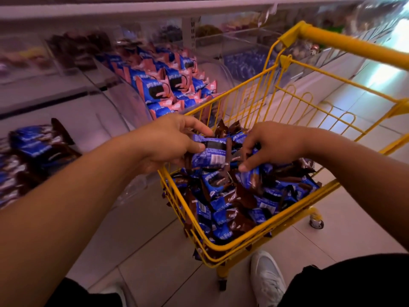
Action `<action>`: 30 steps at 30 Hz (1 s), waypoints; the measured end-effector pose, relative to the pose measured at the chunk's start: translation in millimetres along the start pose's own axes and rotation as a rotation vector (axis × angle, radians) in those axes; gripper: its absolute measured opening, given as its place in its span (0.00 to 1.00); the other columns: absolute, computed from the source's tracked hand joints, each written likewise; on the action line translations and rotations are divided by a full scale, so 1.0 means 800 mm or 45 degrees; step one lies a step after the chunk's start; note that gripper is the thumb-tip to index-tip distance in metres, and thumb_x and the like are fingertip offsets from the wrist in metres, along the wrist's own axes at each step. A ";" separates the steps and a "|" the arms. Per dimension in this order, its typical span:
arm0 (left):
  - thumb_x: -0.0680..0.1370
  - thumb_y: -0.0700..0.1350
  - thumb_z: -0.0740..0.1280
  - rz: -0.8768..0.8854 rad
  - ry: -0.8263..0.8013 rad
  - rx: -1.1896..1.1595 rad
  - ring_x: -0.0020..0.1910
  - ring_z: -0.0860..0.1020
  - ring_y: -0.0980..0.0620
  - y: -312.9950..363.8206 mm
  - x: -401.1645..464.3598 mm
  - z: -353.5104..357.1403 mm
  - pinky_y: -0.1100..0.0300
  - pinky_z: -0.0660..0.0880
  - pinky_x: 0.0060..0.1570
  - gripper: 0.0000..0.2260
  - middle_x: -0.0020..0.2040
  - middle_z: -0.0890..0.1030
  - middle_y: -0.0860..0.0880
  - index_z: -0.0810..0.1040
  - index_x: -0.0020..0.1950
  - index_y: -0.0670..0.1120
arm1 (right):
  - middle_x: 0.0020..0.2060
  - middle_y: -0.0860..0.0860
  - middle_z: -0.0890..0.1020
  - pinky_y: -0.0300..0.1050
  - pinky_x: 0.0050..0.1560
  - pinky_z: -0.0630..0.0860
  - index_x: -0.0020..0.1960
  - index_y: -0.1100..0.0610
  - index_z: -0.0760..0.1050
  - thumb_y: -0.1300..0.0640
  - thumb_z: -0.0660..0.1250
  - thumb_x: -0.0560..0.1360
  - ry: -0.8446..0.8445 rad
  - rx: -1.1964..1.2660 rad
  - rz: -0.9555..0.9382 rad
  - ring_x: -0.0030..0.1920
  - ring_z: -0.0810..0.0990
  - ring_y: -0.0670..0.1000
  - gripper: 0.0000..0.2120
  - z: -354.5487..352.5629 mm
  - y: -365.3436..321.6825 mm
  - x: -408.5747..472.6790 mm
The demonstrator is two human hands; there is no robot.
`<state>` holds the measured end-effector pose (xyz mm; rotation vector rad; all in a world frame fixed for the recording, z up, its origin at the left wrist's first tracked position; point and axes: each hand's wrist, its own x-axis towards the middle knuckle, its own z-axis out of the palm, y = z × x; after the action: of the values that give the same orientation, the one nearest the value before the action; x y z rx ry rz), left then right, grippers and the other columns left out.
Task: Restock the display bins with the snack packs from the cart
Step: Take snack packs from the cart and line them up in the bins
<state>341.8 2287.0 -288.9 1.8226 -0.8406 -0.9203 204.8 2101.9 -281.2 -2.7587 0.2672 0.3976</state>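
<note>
At the centre of the frame, a person's left hand (170, 140) and right hand (272, 145) together grip a bundle of blue snack packs (210, 155), fingers curled around it, just above a yellow cart (232, 247) heaped with more packs. Clear display bins (124, 100) holding blue-and-pink packs fill the upper left.

Glossy blue-and-brown plastic-film snack packs (209, 159) fill the cart (232, 244) — yellow-painted metal wire, smooth. Display bins (115, 100) look clear, shiny plastic; floor tiles (141, 240) — glossy.
</note>
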 end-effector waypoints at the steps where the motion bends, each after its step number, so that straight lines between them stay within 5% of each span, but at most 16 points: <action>1: 0.78 0.32 0.66 -0.044 -0.013 -0.102 0.40 0.84 0.53 0.001 -0.001 0.001 0.61 0.78 0.31 0.11 0.50 0.82 0.44 0.80 0.55 0.46 | 0.33 0.58 0.80 0.48 0.41 0.71 0.38 0.62 0.82 0.46 0.75 0.71 0.092 0.073 0.017 0.36 0.77 0.54 0.18 -0.001 0.004 0.001; 5: 0.80 0.31 0.62 -0.203 -0.029 -0.435 0.45 0.85 0.47 0.006 -0.001 0.003 0.54 0.83 0.35 0.12 0.58 0.80 0.38 0.76 0.59 0.43 | 0.27 0.54 0.70 0.45 0.37 0.65 0.38 0.71 0.76 0.47 0.75 0.73 0.333 0.456 0.198 0.30 0.68 0.48 0.25 -0.003 0.010 0.002; 10: 0.81 0.32 0.57 -0.335 -0.065 -0.884 0.49 0.81 0.46 0.011 0.000 0.007 0.55 0.83 0.38 0.14 0.60 0.77 0.37 0.75 0.64 0.36 | 0.34 0.56 0.84 0.44 0.35 0.81 0.34 0.57 0.83 0.50 0.73 0.74 0.304 0.988 0.327 0.35 0.83 0.51 0.13 -0.001 -0.003 -0.004; 16: 0.78 0.53 0.64 -0.412 -0.312 -0.612 0.51 0.83 0.44 0.009 -0.006 0.011 0.52 0.79 0.47 0.12 0.54 0.85 0.42 0.81 0.54 0.47 | 0.43 0.60 0.86 0.52 0.44 0.83 0.42 0.58 0.84 0.55 0.70 0.77 0.289 1.273 0.381 0.42 0.85 0.57 0.09 0.001 -0.025 0.002; 20: 0.79 0.52 0.63 -0.382 -0.214 -0.724 0.48 0.83 0.46 0.008 -0.007 0.012 0.47 0.79 0.52 0.13 0.53 0.85 0.42 0.81 0.56 0.46 | 0.46 0.59 0.83 0.43 0.28 0.81 0.51 0.60 0.79 0.55 0.64 0.80 0.301 1.452 0.647 0.40 0.83 0.55 0.09 -0.006 -0.023 -0.003; 22: 0.79 0.50 0.63 -0.332 -0.175 -0.831 0.42 0.84 0.48 0.008 -0.007 0.012 0.48 0.79 0.50 0.11 0.51 0.86 0.45 0.80 0.56 0.47 | 0.36 0.58 0.84 0.41 0.25 0.79 0.44 0.63 0.80 0.56 0.63 0.80 0.255 1.538 0.715 0.30 0.83 0.52 0.12 -0.008 -0.022 -0.007; 25: 0.82 0.47 0.61 -0.284 -0.115 -0.905 0.44 0.85 0.48 0.007 -0.005 0.012 0.49 0.80 0.49 0.12 0.52 0.86 0.44 0.79 0.59 0.44 | 0.28 0.56 0.83 0.40 0.23 0.78 0.33 0.63 0.81 0.56 0.62 0.79 0.211 1.593 0.714 0.23 0.81 0.50 0.19 -0.009 -0.024 -0.009; 30: 0.81 0.46 0.62 -0.105 -0.071 -0.941 0.54 0.83 0.45 0.007 -0.007 0.018 0.50 0.83 0.48 0.14 0.57 0.84 0.42 0.76 0.65 0.44 | 0.30 0.55 0.83 0.40 0.26 0.80 0.36 0.62 0.82 0.57 0.62 0.79 0.158 1.627 0.658 0.27 0.81 0.50 0.17 -0.008 -0.038 -0.007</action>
<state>326.0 2283.8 -286.8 1.1936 -0.3731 -1.1480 208.0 2128.7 -264.7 -1.4302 0.8945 0.0844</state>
